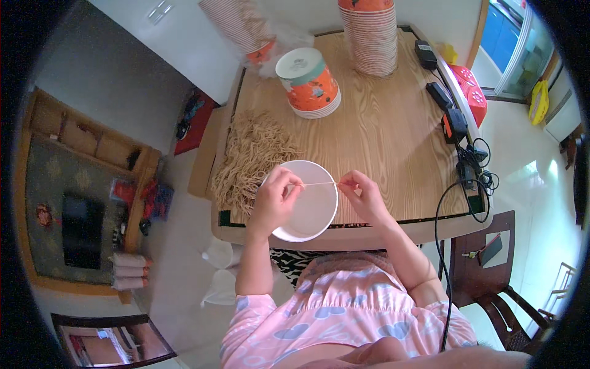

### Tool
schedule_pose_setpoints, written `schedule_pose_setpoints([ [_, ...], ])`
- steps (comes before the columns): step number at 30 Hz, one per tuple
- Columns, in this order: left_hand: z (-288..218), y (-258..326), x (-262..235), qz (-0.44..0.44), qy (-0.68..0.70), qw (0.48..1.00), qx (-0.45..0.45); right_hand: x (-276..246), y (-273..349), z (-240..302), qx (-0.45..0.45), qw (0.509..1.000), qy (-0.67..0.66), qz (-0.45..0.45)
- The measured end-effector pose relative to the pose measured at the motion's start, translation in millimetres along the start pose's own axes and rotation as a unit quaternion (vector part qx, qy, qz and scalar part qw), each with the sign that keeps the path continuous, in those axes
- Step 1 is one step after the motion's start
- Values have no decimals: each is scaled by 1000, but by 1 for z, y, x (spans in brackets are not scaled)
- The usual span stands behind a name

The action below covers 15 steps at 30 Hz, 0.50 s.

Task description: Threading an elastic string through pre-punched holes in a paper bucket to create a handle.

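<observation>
A white paper bucket (313, 215), its round mouth facing up, is at the near edge of the table in front of me. Over its opening a thin pale cord (318, 183) runs nearly straight between my two hands. My left hand (275, 200) pinches one end above the bucket's left rim. Just past the right rim, the fingertips of my right hand (364, 197) are closed on the other end. Left of the bucket lies a loose heap of tan twisted cords (249, 157). An orange-and-green printed paper bucket (312, 86) stands upside down beyond it.
Tall stacks of nested paper buckets (370, 40) rise at the back; one stack (236, 27) leans in clear plastic. Power adapters (455, 126) line the table's right side. A black cable (437, 234) hangs down at the right, near a dark wooden chair (482, 264).
</observation>
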<state>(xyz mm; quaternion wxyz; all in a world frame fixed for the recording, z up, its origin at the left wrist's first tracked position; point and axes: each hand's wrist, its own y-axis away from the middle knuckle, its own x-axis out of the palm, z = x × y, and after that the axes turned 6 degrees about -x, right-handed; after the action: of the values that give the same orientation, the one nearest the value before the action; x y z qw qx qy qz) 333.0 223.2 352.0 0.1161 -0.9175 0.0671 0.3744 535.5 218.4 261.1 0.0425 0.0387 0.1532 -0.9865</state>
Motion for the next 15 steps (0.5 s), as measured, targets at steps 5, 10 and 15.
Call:
schedule_pose_setpoints([
  [5, 23, -17, -15, -53, 52, 997, -3, 9, -19, 32, -66, 997, 12, -26],
  [10, 16, -33, -17, 38, 85, 995, -32, 44, -69, 53, -200, 968, 153, 19],
  [15, 47, -37, -45, -77, 164, 983, -23, 45, -102, 35, 38, 985, -132, 100],
])
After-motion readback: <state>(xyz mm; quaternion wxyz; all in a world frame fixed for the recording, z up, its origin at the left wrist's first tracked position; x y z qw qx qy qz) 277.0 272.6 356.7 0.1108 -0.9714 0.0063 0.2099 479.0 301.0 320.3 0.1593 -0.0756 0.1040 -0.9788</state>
